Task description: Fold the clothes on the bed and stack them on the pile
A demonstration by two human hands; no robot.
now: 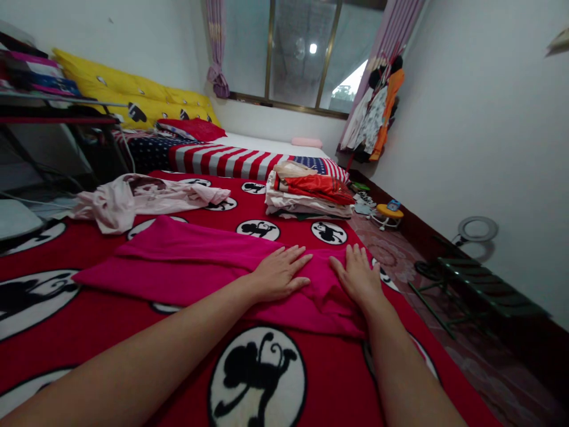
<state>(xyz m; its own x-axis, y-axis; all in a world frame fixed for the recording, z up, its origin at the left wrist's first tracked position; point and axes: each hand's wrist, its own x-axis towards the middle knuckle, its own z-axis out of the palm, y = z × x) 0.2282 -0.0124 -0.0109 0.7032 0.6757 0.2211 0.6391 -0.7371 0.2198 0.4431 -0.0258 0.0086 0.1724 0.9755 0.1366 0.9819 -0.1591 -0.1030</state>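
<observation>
A bright pink garment [178,273] lies stretched out lengthwise on a red blanket [333,379] with black-and-white monkey circles; its exact kind I cannot tell. My left hand [280,274] rests flat on the cloth right of its middle, fingers spread. At the garment's right end, my right hand [358,276] presses down with fingers apart. Small wrinkles show in the fabric between both hands. Beyond it sits a stack of folded clothes [309,196], with a shiny red-orange piece near the top. A pale pink garment [146,198] lies crumpled at the far left.
Behind the blanket is a bed with a striped cover [231,161] and a yellow cushion [133,95]. A dark green bench [493,284], a ring light [478,229] and a small yellow stool [390,211] stand on the right. A desk [57,118] is at left.
</observation>
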